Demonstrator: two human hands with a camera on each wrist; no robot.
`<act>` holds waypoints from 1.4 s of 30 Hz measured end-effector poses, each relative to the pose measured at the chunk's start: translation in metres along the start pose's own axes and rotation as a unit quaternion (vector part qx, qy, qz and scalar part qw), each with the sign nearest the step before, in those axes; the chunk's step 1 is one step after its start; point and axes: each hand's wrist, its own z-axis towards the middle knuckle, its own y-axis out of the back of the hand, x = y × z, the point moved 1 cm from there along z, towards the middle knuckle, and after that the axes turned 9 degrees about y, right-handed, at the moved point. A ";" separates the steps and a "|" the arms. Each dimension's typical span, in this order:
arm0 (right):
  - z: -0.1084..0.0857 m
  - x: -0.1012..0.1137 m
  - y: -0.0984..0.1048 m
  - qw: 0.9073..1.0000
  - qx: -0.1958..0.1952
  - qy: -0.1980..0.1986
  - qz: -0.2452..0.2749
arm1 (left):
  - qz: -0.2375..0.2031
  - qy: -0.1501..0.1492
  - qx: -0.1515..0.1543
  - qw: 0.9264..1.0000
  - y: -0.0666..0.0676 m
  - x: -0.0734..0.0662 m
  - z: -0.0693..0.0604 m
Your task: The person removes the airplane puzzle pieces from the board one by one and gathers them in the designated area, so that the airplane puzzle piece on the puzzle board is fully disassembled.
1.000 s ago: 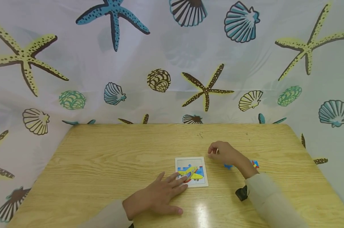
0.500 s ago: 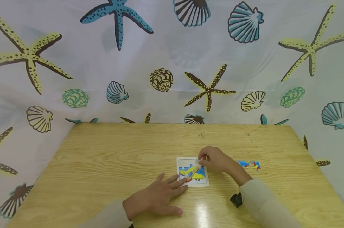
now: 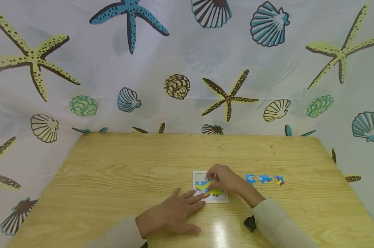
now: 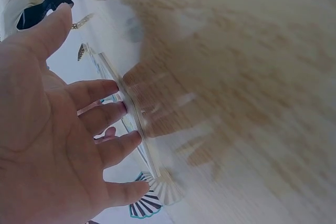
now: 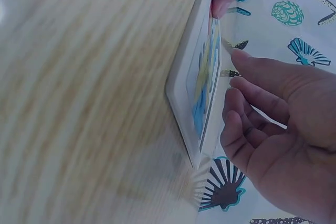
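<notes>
A square jigsaw puzzle (image 3: 221, 200) in a white frame lies on the table, showing a yellow aeroplane on blue. Bare backing shows along its top row. My left hand (image 3: 177, 212) rests flat at the puzzle's lower left with spread, straight fingers, their tips on its edge. Over the upper right of the puzzle, my right hand (image 3: 225, 179) has its fingers curled. In the right wrist view, the right hand's thumb and forefinger (image 5: 257, 90) stand close together beside the board, with a gap between their tips. Whether a small piece is between them cannot be made out.
To the right of the puzzle lie loose blue jigsaw pieces (image 3: 264, 178), one of them with red and yellow (image 3: 279, 181). A wooden table (image 3: 137, 155) carries everything. Behind it hangs a white curtain (image 3: 156, 51) printed with shells and starfish.
My right hand has moved left and toward me, from right of the puzzle to over it. The loose pieces its forearm covered now show. The left hand has stayed put.
</notes>
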 end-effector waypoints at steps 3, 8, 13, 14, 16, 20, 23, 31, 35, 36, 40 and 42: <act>0.001 0.003 -0.002 1.000 0.001 0.002 -0.003 | -0.002 0.001 0.003 1.000 0.001 0.000 0.000; 0.002 0.007 -0.005 1.000 0.012 0.010 0.004 | 0.000 -0.002 0.000 1.000 0.001 -0.001 0.000; 0.005 0.007 -0.011 0.999 0.020 0.027 0.005 | 0.010 -0.003 -0.003 1.000 0.001 -0.002 0.001; 0.005 0.007 -0.012 0.999 0.022 0.027 0.006 | 0.011 -0.004 -0.004 1.000 0.001 -0.002 0.001; 0.005 0.006 -0.013 0.999 0.023 0.027 0.004 | 0.011 -0.006 -0.004 1.000 0.001 -0.002 0.001; 0.005 0.004 -0.013 0.999 0.027 0.023 0.001 | 0.010 -0.005 -0.003 1.000 0.001 -0.002 0.001; 0.007 0.004 -0.014 0.999 0.032 0.022 -0.003 | 0.009 -0.001 0.001 1.000 0.002 -0.002 0.001; 0.010 0.005 -0.013 0.998 0.052 0.033 -0.021 | 0.004 0.001 0.006 1.000 0.004 -0.003 0.000; 0.010 0.005 -0.013 0.998 0.053 0.035 -0.022 | 0.005 0.003 0.009 1.000 0.005 -0.004 -0.001; 0.010 0.005 -0.013 0.998 0.052 0.035 -0.022 | 0.003 0.004 0.010 1.000 0.005 -0.004 -0.001; 0.010 0.006 -0.014 0.998 0.052 0.036 -0.023 | -0.002 0.007 0.013 1.000 0.005 -0.004 -0.001; 0.010 0.006 -0.014 0.998 0.052 0.034 -0.023 | -0.005 0.008 0.013 1.000 0.005 -0.004 -0.001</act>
